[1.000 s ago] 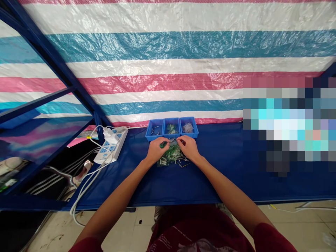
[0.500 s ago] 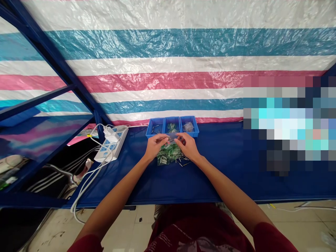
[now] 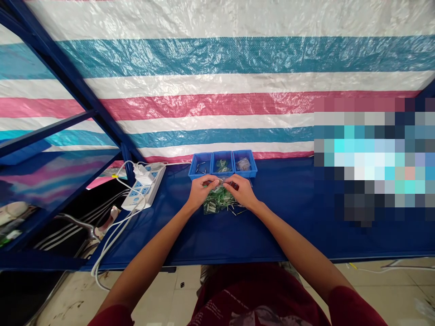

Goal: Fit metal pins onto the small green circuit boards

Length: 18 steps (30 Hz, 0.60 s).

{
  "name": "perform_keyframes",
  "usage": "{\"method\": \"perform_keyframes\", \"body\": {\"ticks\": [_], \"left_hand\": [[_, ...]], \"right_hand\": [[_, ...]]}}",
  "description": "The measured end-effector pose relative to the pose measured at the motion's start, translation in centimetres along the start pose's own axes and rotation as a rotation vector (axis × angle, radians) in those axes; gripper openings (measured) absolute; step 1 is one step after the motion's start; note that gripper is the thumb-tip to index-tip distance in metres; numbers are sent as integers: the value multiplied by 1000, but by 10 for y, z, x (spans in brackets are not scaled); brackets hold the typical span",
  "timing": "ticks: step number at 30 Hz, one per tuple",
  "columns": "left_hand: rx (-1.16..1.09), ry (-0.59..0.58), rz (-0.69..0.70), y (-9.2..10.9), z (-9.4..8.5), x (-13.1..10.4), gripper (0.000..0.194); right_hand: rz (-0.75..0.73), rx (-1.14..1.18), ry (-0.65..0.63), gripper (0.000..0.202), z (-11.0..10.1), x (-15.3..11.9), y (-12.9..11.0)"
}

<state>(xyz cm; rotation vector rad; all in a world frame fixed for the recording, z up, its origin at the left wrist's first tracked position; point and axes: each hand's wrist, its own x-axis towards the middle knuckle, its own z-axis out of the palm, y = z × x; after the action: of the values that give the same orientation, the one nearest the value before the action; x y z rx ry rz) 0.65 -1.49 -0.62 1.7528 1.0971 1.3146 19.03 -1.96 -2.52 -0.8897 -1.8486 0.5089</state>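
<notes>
— Looking from the head, any readable writing?
— Only white lettering on the shirt, too small to make out.
— And the clear bag?
— Between both sets of fingertips, pinched by left hand and right hand alike. Near the far edge of the green packets, just in front of the blue trays, over the table.

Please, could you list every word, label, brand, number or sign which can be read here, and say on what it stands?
No text can be read with certainty.
Dark red shirt: white lines of printing, too small and blurred to read.
Power strip: no legible marking.
Pile of green packets: no label that can be read.
Right side of the picture: pixelated, so any text there is hidden.
</notes>
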Motion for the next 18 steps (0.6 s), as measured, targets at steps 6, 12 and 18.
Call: {"method": "perform_keyframes", "body": {"ticks": [6,12,18], "left_hand": [[-30,-47,-10,-2,2,-1,33],[34,-104,-18,0,2,0,33],[66,-75,35,2,0,-1,31]], "right_hand": [[30,14,20,26,1,0,0],[64,26,20,26,0,-1,-3],[67,32,-31,27,1,-1,-1]]}}
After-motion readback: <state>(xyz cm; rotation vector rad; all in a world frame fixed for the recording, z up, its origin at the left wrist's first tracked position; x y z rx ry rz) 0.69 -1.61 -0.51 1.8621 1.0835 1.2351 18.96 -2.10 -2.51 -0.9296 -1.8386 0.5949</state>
